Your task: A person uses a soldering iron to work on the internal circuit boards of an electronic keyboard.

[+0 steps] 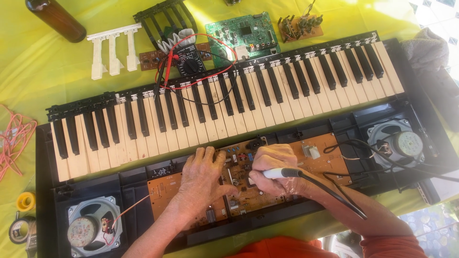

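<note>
An opened electronic keyboard lies across a yellow-green cloth, its black and white keys intact and its lower casing uncovered. My left hand rests flat on the brown circuit board in the middle of the casing, fingers spread toward the keys. My right hand is closed around a white soldering iron with a black cable, its tip down on the same board just right of my left hand. The tip itself is hidden by my fingers.
Two round speakers sit at the casing's ends. Behind the keys lie a multimeter with red and black leads, a green circuit board, loose white key pieces, a brown bottle and tape rolls at left.
</note>
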